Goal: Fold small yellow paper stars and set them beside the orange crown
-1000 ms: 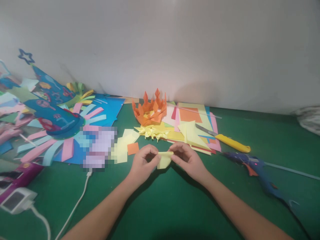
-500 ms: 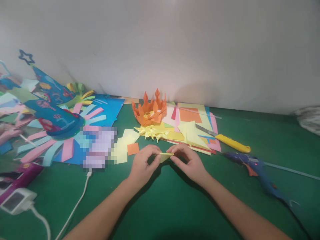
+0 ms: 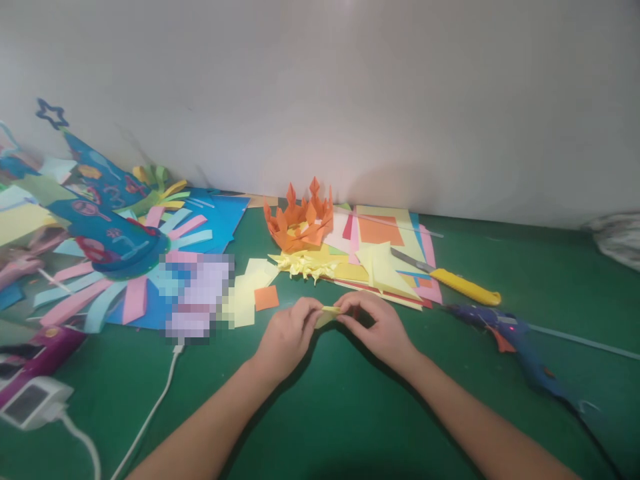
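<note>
Between my two hands is a small folded piece of yellow paper (image 3: 327, 316). My left hand (image 3: 289, 337) pinches its left end, thumb against fingers. At the other end my right hand (image 3: 376, 328) grips it between thumb and fingertips. Both hands are just above the green table, and parts of the paper are hidden behind the fingers. Right beyond them lie crumpled yellow paper pieces (image 3: 307, 265), and behind these stands an orange folded-paper crown (image 3: 300, 230). A small orange paper square (image 3: 266, 298) lies left of my left hand.
On the right lie a yellow utility knife (image 3: 465, 287), its blade out, and a blue glue gun (image 3: 520, 340). Stacked coloured paper (image 3: 380, 230) is at the back. Blue cone hats (image 3: 107, 230) with paper strips fill the left, near a white cable (image 3: 160, 400).
My hands have drawn slightly closer together on the yellow paper, and less of it shows between my fingers. The things on the table around them stay put.
</note>
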`<state>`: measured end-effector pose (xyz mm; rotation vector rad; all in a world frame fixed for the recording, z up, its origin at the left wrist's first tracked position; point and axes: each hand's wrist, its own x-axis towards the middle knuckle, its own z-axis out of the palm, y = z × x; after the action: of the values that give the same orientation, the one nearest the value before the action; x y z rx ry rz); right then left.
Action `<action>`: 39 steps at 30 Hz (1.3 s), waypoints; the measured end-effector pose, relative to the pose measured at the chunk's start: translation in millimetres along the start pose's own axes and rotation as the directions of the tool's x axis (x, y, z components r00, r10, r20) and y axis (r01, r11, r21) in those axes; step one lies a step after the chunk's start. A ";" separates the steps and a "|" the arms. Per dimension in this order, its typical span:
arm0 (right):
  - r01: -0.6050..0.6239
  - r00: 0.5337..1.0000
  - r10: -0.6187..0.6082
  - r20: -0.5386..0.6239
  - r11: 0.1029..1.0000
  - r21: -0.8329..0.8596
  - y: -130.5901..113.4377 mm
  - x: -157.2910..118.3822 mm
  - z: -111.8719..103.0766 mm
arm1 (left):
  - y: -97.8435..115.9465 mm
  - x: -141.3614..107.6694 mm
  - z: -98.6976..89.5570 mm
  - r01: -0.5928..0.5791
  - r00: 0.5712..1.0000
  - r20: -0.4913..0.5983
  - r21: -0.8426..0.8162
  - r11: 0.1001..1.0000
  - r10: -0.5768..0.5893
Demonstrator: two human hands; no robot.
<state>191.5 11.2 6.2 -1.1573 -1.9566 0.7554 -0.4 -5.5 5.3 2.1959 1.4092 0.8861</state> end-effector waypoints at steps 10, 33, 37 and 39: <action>0.153 0.988 -0.148 0.040 0.953 -0.262 -0.9 0.6 -1.4 | 2.1 -1.9 3.2 -0.072 0.997 0.005 0.146 0.987 0.072; -0.406 0.902 0.423 0.085 0.764 0.501 -6.7 4.7 0.5 | 16.0 3.4 1.2 0.376 0.918 0.045 -0.422 0.825 -0.395; -0.420 0.888 0.452 0.084 0.721 0.551 -8.5 5.8 -1.0 | 17.6 3.8 0.2 0.376 0.916 0.056 -0.464 0.802 -0.397; -0.420 0.885 0.458 0.081 0.710 0.565 -8.2 6.4 -1.7 | 17.8 3.9 0.5 0.379 0.914 0.060 -0.477 0.793 -0.401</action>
<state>186.9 13.6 15.4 -1.2437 -1.2419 1.4240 13.0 -9.5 17.1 1.4538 1.4048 1.0004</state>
